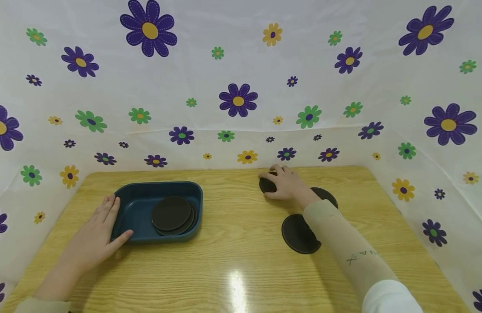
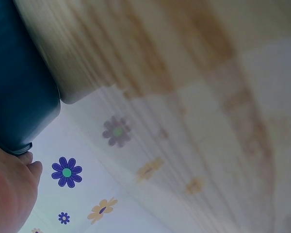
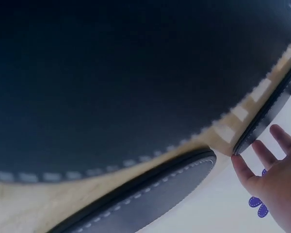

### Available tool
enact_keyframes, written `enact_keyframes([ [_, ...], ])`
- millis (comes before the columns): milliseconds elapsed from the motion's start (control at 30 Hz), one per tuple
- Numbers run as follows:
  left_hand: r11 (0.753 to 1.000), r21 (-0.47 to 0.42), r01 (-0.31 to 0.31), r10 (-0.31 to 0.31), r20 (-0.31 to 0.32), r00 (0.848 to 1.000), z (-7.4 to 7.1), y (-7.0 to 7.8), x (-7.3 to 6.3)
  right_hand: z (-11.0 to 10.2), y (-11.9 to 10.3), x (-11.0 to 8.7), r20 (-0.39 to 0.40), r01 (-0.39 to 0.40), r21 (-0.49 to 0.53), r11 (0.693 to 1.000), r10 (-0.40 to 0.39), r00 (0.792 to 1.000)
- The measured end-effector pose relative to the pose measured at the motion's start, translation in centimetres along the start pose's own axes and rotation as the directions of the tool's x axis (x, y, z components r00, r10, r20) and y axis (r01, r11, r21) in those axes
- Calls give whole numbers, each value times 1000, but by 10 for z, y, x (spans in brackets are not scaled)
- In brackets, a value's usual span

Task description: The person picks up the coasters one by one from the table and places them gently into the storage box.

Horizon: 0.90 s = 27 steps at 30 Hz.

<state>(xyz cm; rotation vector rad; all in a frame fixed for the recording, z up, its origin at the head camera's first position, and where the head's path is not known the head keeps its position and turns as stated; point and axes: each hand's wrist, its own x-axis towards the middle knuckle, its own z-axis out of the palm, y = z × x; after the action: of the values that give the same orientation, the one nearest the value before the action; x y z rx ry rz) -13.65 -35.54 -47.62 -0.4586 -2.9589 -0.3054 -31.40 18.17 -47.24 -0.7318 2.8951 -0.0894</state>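
Against the left end of a dark blue tray [image 1: 136, 215] lies my left hand [image 1: 93, 237], fingers straight along its side and thumb at the front rim. A small stack of round black coasters [image 1: 171, 213] sits in the tray's right half. At the back of the table my right hand [image 1: 286, 183] curls over a black coaster [image 1: 267, 184], gripping it by its edge. The right wrist view shows the fingertips at the rim of this stitched coaster [image 3: 269, 111]. Partly under the right forearm are a nearer coaster [image 1: 299, 234] and a farther coaster [image 1: 326, 195].
The wooden table [image 1: 237, 256] carries the tray on the left and the loose coasters on the right. A white flowered cloth [image 1: 237, 56] rises behind the table and along both sides.
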Motion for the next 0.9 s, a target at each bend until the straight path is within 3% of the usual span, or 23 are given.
enact_keyframes([
  [367,1000,5,-16,16,-23,1000,1,-1,1,-6,-5,-1,-8,-9,50,999,9,1000],
  [900,1000,-4,-15,15,-15,1000,-1,1,0,-10,-12,7,-36,-16,23,1000,17,999],
])
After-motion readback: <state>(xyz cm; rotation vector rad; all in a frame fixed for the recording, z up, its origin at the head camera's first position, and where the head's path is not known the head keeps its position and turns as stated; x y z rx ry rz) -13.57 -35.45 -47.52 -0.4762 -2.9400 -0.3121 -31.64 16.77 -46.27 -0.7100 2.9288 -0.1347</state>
